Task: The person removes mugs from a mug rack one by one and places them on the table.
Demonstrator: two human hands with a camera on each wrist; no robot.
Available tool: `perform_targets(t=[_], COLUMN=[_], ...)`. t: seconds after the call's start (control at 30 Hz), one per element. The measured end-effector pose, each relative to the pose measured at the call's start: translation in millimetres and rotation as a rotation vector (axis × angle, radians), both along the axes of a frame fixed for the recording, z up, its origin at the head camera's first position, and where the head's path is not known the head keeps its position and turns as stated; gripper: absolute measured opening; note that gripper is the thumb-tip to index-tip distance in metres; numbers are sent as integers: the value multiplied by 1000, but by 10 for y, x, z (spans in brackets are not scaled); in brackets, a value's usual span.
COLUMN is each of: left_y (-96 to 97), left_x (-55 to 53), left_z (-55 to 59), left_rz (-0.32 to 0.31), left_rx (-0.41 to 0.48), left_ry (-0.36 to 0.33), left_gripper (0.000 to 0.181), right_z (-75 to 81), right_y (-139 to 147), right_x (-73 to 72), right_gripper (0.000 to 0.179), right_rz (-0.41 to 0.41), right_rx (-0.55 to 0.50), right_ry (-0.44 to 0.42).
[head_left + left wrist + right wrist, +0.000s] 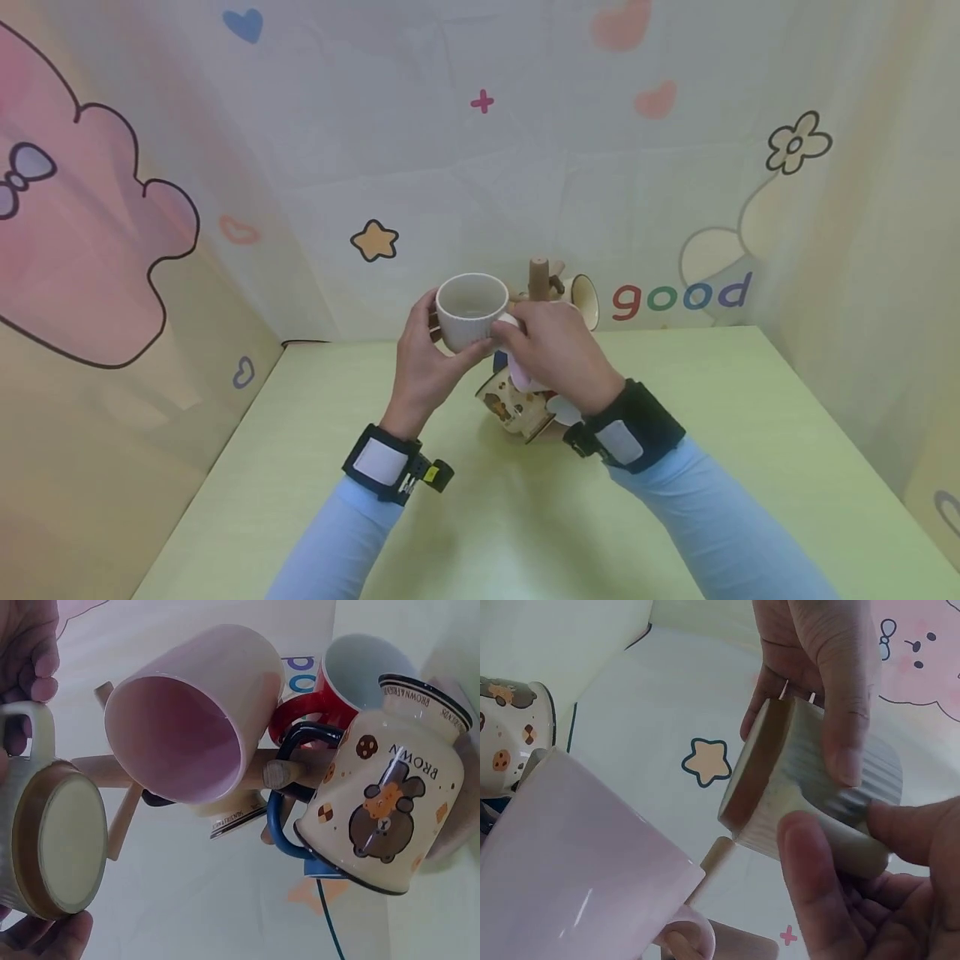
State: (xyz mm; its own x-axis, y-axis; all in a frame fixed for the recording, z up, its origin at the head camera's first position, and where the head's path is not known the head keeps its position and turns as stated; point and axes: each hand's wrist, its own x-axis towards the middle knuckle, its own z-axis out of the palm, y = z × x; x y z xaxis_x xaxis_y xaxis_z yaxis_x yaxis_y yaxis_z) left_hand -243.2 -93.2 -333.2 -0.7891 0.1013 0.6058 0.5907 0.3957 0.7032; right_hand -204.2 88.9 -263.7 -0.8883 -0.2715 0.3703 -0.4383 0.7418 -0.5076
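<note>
Both hands hold a white ribbed mug (471,332) upright above the far part of the table. My left hand (426,360) wraps around its side, while my right hand (564,348) pinches the handle. The mug's brown-edged base (71,844) shows in the left wrist view. Just beyond the right hand stands a wooden mug tree (538,279), partly hidden by that hand. A pale pink mug (259,667) hangs on it, close to the white mug. Beside that are a cream mug with a brown bear (390,817) and a red mug (330,701).
Another cream mug (587,302) with a dark rim hangs high at the back of the tree. The pale green table (337,400) ends at a printed curtain (420,167) behind, with more curtain along both sides.
</note>
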Motion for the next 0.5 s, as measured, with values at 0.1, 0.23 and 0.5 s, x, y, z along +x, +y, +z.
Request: perform_targets(t=[0.1,0.23,0.5], left_y=[-22,-97,-393], left_x=[2,-15,-137], left_z=[7,-2,-121], left_rz=[-21,-46,22], left_rx=[-6,3,-85], left_ry=[-12,-26,-105], left_gripper=[87,91,76], right_z=[-1,21,69], right_y=[16,67,188], right_x=[7,18,46], right_gripper=[21,21,22], right_rz=[-21,-38,-64], right_rx=[-25,-43,-38], right_ry=[-7,14,63])
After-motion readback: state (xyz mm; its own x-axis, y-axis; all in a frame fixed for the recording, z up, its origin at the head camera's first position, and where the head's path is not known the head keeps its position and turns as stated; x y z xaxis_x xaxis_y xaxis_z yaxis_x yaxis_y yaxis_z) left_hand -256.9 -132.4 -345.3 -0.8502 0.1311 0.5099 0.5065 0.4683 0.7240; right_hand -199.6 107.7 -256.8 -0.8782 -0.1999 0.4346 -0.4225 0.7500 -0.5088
